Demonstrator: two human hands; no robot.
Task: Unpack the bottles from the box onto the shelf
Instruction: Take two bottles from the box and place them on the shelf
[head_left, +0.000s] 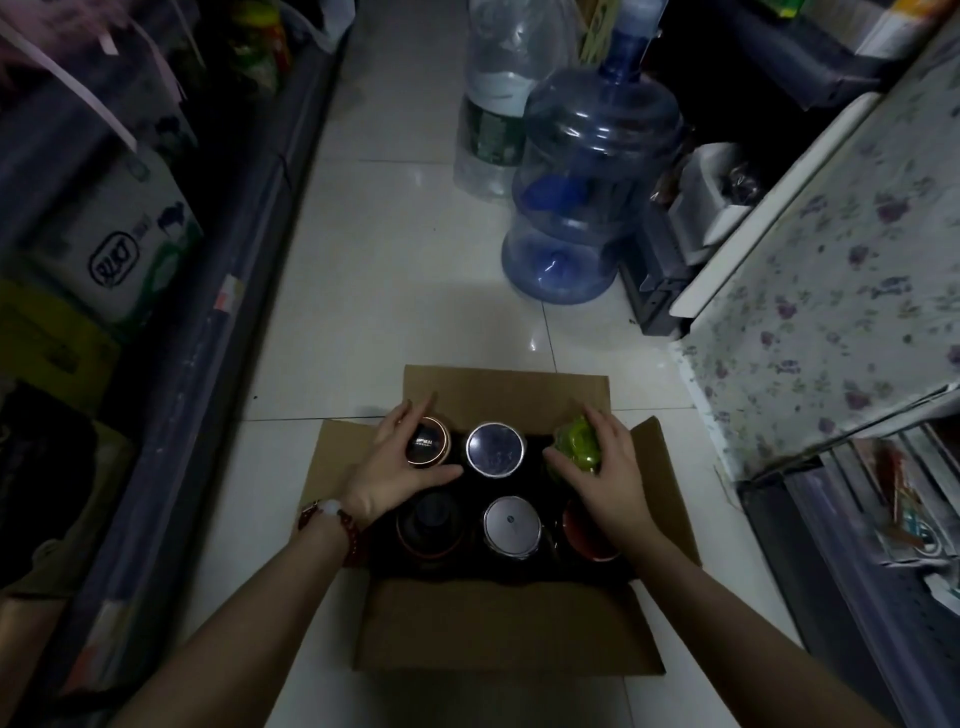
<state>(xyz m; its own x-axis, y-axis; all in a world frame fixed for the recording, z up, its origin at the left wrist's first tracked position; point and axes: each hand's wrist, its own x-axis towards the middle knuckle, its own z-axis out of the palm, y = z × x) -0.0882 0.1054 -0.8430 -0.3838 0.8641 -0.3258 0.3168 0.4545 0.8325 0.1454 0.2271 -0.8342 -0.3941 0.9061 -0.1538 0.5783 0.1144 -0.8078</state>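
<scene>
An open cardboard box (498, 629) lies on the tiled floor below me, flaps spread. Several bottles stand inside, seen from above. My left hand (400, 467) is wrapped around the black, copper-rimmed cap of the far-left bottle (430, 440). My right hand (602, 467) grips the green-topped bottle (577, 446) at the far right. Between them stands a silver-rimmed bottle (493, 448). In the near row are a dark bottle (431, 525), a silver-capped bottle (511, 525) and a red one (584, 535), partly under my right wrist.
A low shelf (171, 322) with cartons runs along the left. On the right stands a cabinet under a flowered cloth (831, 291), with racks below. Ahead, a large blue water jug (592, 197) and a clear bottle (498, 98) stand on the floor.
</scene>
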